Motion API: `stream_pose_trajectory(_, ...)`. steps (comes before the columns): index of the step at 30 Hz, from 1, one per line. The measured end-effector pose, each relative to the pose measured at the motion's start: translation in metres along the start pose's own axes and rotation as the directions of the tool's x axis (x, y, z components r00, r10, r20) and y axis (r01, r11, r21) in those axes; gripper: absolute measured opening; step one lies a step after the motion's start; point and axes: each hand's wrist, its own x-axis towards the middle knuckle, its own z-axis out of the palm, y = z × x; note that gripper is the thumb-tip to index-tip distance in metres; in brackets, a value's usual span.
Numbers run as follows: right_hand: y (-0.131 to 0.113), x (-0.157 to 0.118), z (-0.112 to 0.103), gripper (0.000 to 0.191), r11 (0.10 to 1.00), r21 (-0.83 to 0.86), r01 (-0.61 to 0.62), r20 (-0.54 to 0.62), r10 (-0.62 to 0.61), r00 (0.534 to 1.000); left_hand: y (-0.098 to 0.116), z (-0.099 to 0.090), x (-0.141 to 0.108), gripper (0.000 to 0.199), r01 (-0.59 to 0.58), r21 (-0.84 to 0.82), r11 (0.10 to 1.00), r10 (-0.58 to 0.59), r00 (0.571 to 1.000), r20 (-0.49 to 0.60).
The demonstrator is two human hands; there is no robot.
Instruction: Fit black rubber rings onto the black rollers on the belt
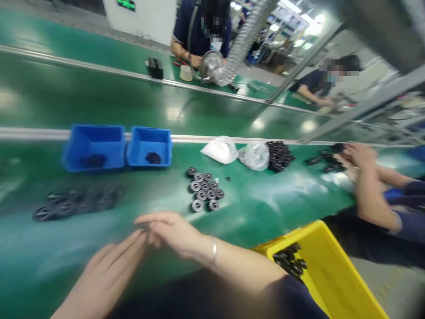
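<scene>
My left hand [108,274] and my right hand [171,232] meet over the green table [159,195], near its front edge. Between their fingertips is a small dark part [144,227], blurred and mostly covered. The fingers of both hands are pressed together around it. Beyond my right hand, several round black and grey parts [205,186] lie in a cluster. To the left, a group of larger black round parts [76,202] lies on the table, smeared by motion.
Two blue bins [96,166] [149,165] hold dark parts. Plastic bags [221,149] and a black pile [279,156] lie at the back. A yellow crate [335,261] stands front right. A co-worker's hands [361,155] work at right; two people sit opposite.
</scene>
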Motion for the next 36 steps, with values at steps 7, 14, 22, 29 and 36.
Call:
stream_pose_trajectory(7, -0.014, 0.014, -0.01, 0.034, 0.975, 0.058, -0.214, 0.222, 0.196, 0.955, 0.011, -0.024, 0.034, 0.033, -0.065, 0.061, 0.996, 0.055, 0.985, 0.163)
stream_pose_trajectory(14, -0.014, 0.019, -0.008, 0.033, 0.976, 0.048, -0.212, 0.234, 0.196, 0.952, 0.014, -0.02, 0.027, 0.031, -0.035, 0.05, 0.998, 0.026, 0.985, 0.169)
stream_pose_trajectory(22, -0.014, 0.02, -0.009, 0.035, 0.982, 0.052, -0.18, 0.237, 0.163, 0.958, 0.01, -0.027, 0.03, 0.037, -0.078, 0.054, 0.995, 0.065, 0.976, 0.208)
stream_pose_trajectory(29, -0.014, 0.017, -0.006, 0.04, 0.986, 0.063, -0.157, 0.227, 0.139, 0.964, 0.004, -0.031, 0.029, 0.033, -0.091, 0.035, 0.995, 0.081, 0.974, 0.212)
stream_pose_trajectory(36, -0.009, 0.018, -0.005, 0.037, 0.993, -0.017, -0.116, 0.178, 0.118, 0.977, 0.018, -0.021, 0.023, 0.032, -0.056, 0.123, 0.991, 0.026, 0.972, 0.232)
